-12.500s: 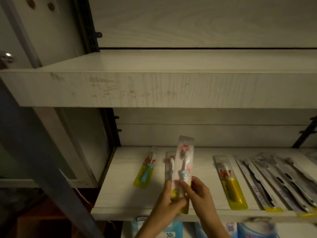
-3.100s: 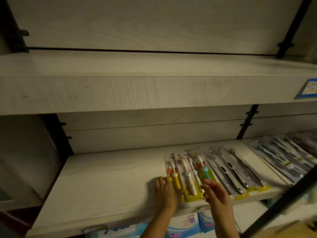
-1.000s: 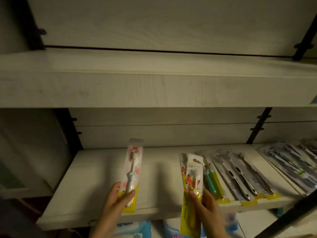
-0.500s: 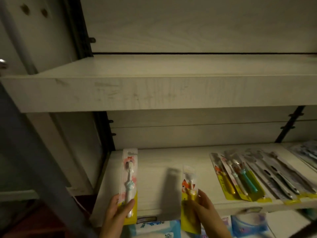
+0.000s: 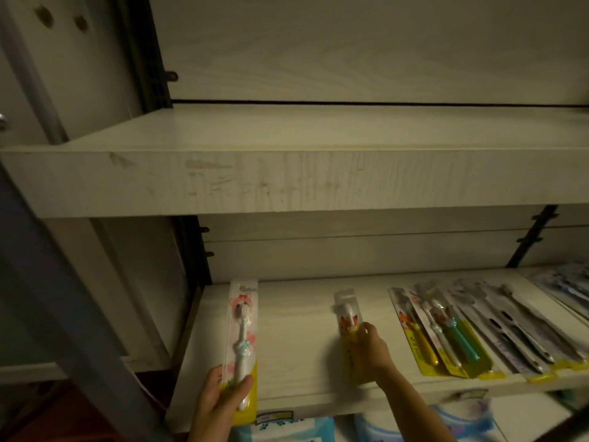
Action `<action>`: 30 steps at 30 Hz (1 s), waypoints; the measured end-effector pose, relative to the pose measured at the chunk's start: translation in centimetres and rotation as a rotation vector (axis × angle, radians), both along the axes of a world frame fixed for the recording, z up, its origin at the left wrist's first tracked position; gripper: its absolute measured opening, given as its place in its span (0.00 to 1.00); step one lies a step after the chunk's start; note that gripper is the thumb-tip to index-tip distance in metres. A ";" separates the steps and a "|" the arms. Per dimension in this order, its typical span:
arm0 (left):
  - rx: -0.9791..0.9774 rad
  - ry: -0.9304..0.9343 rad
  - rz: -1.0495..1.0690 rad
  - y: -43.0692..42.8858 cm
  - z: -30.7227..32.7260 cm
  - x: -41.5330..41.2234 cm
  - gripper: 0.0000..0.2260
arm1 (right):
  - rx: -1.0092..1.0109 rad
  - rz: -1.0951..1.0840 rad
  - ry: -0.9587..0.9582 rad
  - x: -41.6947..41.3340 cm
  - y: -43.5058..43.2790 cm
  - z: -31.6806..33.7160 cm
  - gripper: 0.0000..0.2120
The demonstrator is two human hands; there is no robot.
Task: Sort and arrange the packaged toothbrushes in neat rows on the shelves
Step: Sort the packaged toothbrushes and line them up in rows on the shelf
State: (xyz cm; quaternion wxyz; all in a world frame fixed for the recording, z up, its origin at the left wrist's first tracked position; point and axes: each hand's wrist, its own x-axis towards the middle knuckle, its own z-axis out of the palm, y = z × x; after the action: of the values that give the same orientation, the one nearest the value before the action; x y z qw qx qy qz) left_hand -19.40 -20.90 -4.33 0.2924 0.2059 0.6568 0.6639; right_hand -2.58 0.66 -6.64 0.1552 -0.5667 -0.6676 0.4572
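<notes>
My left hand (image 5: 223, 398) grips the yellow bottom end of a pink-and-white packaged toothbrush (image 5: 243, 330), held upright over the left end of the lower shelf (image 5: 296, 371). My right hand (image 5: 369, 350) holds a yellow fox-print packaged toothbrush (image 5: 347, 317) low over the middle of that shelf; whether the pack touches the board I cannot tell. To the right, a row of children's toothbrush packs (image 5: 443, 339) lies flat, then several grey adult toothbrush packs (image 5: 516, 327).
The upper shelf (image 5: 287, 180) juts out overhead with nothing on it. A grey metal post (image 5: 63, 314) slants across the left. Blue packages (image 5: 287, 430) sit below the lower shelf. More packs (image 5: 567, 288) lie at the far right.
My right hand has moved forward and down, bringing the fox-print pack from the shelf's front edge to its middle. My left hand holds its pack in about the same place.
</notes>
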 end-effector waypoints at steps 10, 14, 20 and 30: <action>-0.006 -0.006 -0.029 1.5 -0.9 1.4 0.12 | 0.292 0.149 -0.567 1.0 -0.4 -1.1 0.16; -0.001 -0.006 -0.043 1.7 -1.1 1.9 0.10 | 0.403 0.152 -0.540 1.0 -1.9 0.1 0.17; -0.058 -0.053 -0.175 3.4 -0.2 4.5 0.13 | 0.195 0.201 0.229 -3.5 -9.8 4.0 0.23; -0.151 -0.030 -0.320 3.3 -0.3 6.1 0.16 | 0.201 0.072 0.182 -3.9 -11.0 2.3 0.19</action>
State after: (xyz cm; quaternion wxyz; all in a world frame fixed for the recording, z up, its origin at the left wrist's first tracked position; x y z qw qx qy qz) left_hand -13.34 -17.60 -4.61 0.4188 0.2750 0.6592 0.5607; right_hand -6.48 -10.39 -4.32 0.2547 -0.4801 -0.7132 0.4427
